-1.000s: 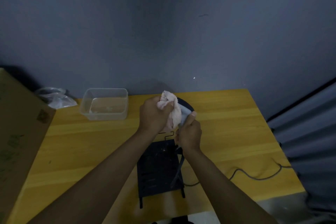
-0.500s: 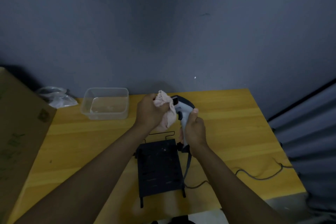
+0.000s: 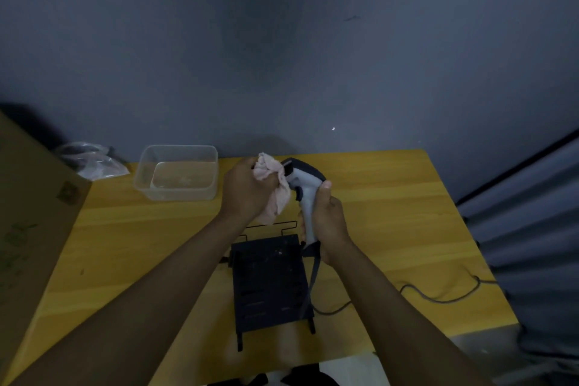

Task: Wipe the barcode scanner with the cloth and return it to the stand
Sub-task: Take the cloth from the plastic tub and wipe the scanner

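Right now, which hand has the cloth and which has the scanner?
The left hand bunches the pink cloth; the right hand grips the scanner by its handle.

A yellow wooden table (image 3: pixel 391 229) stands against a grey wall. On it lie a clear plastic container (image 3: pixel 177 177) and a crumpled plastic bag (image 3: pixel 94 163) at the rear left, a black stand (image 3: pixel 269 285) at centre front, and a grey cable (image 3: pixel 438 296) trailing right.

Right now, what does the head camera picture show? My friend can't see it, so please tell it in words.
A person's right hand holds a grey barcode scanner upright by its handle while the left hand presses a pink cloth against its head. Below them a black stand sits on a yellow wooden table, with a clear plastic tub at the back left.
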